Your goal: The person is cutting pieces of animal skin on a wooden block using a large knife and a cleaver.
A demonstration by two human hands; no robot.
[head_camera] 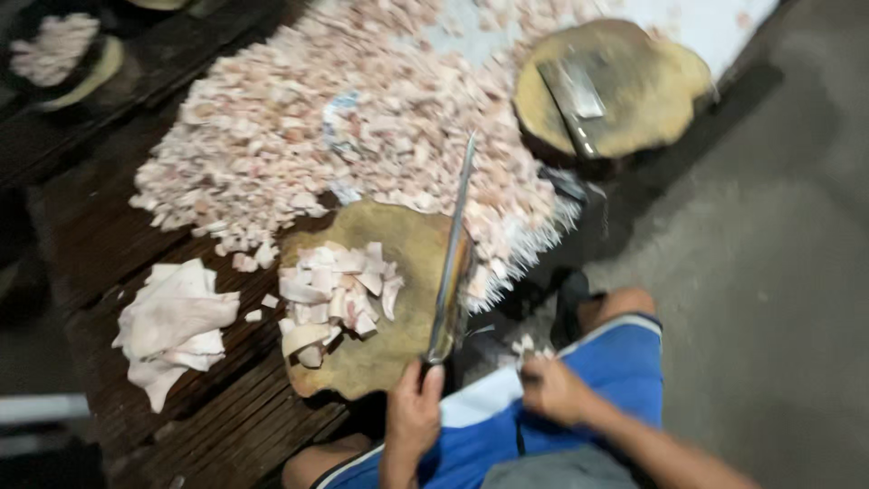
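Two hands show: the left hand has its grip closed around the handle of a cleaver, blade on edge over the round chopping block on the counter, beside cut meat pieces; the right hand rests by the lap, grip unclear

You see pale pink-and-white meat pieces on a mottled olive-brown chopping block, with a dull grey cleaver blade. Your shorts are bright blue with white trim, and the table planks are dark brown.
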